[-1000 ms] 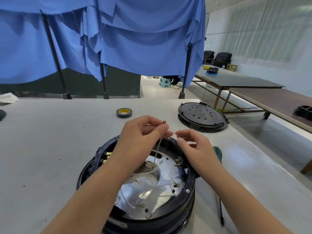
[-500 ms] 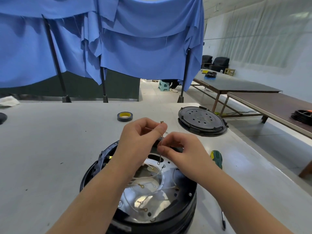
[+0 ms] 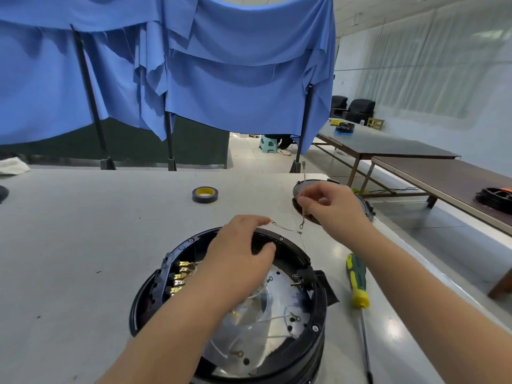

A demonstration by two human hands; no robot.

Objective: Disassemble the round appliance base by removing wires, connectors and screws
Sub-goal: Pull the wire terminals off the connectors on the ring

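The round appliance base (image 3: 230, 309) sits at 6 o'clock on the grey surface (image 3: 83, 245). The left hand (image 3: 241, 253) rests open-fingered over its far rim. At 1 o'clock, the right hand (image 3: 329, 206) pinches a thin wire (image 3: 303, 214); a screwdriver (image 3: 358, 284) lies at 4 o'clock.

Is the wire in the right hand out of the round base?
Out. The right hand pinches the wire above the table, beyond the base.

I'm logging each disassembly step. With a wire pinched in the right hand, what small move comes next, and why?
Probably set it on the table: the right hand pinches a freed wire clear of the base, where more wires remain.
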